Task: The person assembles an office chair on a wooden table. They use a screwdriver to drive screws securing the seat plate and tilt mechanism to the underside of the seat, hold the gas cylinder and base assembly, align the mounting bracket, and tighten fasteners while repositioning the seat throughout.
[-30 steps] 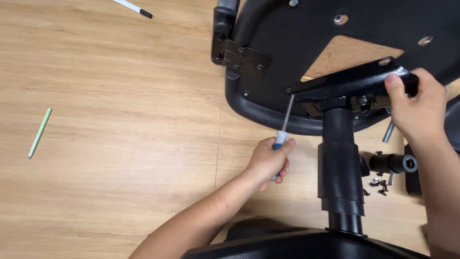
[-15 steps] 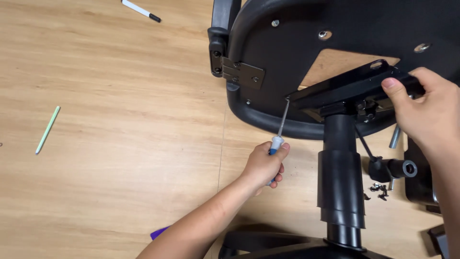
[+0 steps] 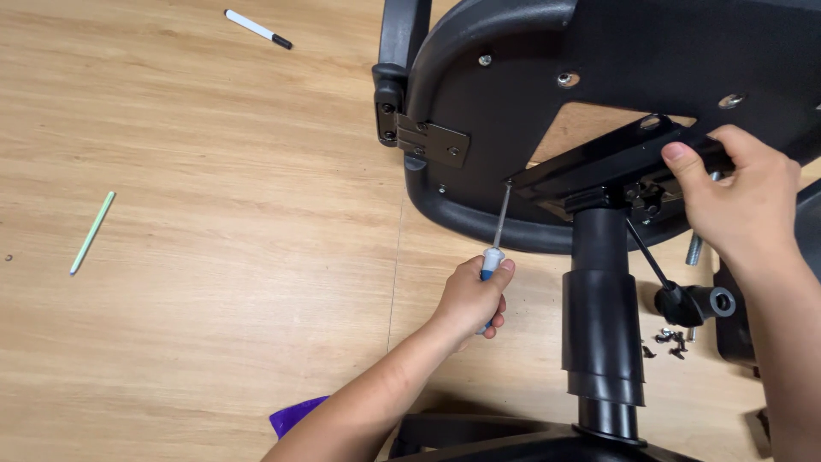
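Observation:
A black office chair seat (image 3: 650, 43) lies tipped over on the wooden floor, its underside facing me. My left hand (image 3: 475, 295) grips a blue-and-white-handled screwdriver (image 3: 498, 229); its tip touches the corner of the black metal mounting plate (image 3: 599, 158) under the seat. My right hand (image 3: 740, 192) holds the right end of that plate. The black gas-lift column (image 3: 601, 308) runs from the plate down to the chair base at the bottom edge.
A black adjustment lever with knob (image 3: 684, 299) sticks out beside the column, with several small loose screws (image 3: 669, 340) on the floor. A white marker (image 3: 256, 28) and a pale green pen (image 3: 91, 233) lie to the left. A purple scrap (image 3: 295, 417) shows near my forearm.
The view has shifted, so the seat sits slightly higher and more to the right. My left hand keeps the screwdriver on the plate corner; my right hand stays on the plate.

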